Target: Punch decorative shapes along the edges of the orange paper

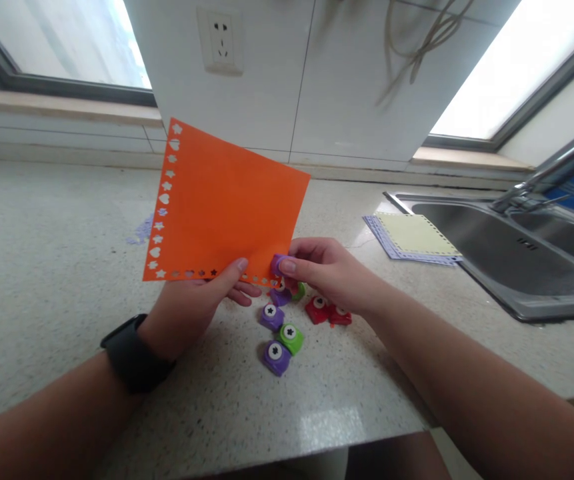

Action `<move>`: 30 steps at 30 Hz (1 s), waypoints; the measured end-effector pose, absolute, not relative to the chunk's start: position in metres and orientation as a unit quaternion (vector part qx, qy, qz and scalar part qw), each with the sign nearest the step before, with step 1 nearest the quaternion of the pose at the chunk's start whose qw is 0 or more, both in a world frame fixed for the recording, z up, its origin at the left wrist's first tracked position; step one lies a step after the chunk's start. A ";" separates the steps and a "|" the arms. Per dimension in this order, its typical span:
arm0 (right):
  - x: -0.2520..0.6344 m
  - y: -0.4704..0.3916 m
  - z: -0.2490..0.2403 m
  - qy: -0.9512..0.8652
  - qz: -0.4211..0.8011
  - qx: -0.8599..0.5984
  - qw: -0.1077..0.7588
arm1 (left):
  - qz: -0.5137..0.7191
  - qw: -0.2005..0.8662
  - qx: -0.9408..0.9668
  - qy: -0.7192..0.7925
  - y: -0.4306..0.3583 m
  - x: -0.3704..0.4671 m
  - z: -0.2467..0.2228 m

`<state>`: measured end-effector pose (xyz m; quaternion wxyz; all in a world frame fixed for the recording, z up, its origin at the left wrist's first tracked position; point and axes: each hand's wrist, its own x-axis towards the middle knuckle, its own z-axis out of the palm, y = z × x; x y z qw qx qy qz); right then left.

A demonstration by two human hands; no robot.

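Observation:
My left hand (217, 287) holds an orange sheet of paper (227, 207) by its lower edge, thumb in front and fingers behind. Small flower, heart and star holes run down the sheet's left side and along its bottom. At the lower right corner, my right hand (324, 270) grips a purple craft punch (279, 265) between thumb and fingers, set on the paper's edge. Below the sheet lie several more punches: a purple one (271, 316), a green one (291, 338), another purple one (277, 357) and two red ones (317, 308). Some behind are partly hidden.
A stack of pale yellow and lilac punched sheets (417, 235) lies on the speckled counter (67, 280), beside a steel sink (541, 260) with a tap (517, 190). Lilac paper bits (143, 230) lie left of the orange sheet. A socket (221, 41) is on the wall.

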<state>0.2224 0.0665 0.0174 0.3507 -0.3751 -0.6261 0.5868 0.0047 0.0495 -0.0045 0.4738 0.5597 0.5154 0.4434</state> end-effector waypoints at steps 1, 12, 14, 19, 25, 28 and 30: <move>0.223 0.067 0.017 -0.628 0.585 -0.377 0.348 | 0.445 0.472 0.559 0.516 0.049 0.005 -0.004; 0.219 0.067 0.018 -0.620 0.590 -0.374 0.357 | 0.453 0.461 0.556 0.523 0.048 0.007 -0.002; 0.219 0.067 0.018 -0.619 0.591 -0.374 0.359 | 0.453 0.462 0.552 0.525 0.048 0.008 -0.001; 0.219 0.067 0.017 -0.621 0.588 -0.374 0.359 | 0.453 0.464 0.550 0.525 0.048 0.009 0.004; 0.220 0.068 0.015 -0.622 0.588 -0.373 0.359 | 0.461 0.459 0.548 0.525 0.048 0.008 -0.001; 0.221 0.069 0.014 -0.622 0.587 -0.377 0.356 | 0.468 0.467 0.547 0.513 0.049 0.007 -0.004; 0.221 0.068 0.013 -0.622 0.587 -0.379 0.355 | 0.468 0.471 0.549 0.508 0.049 0.007 -0.004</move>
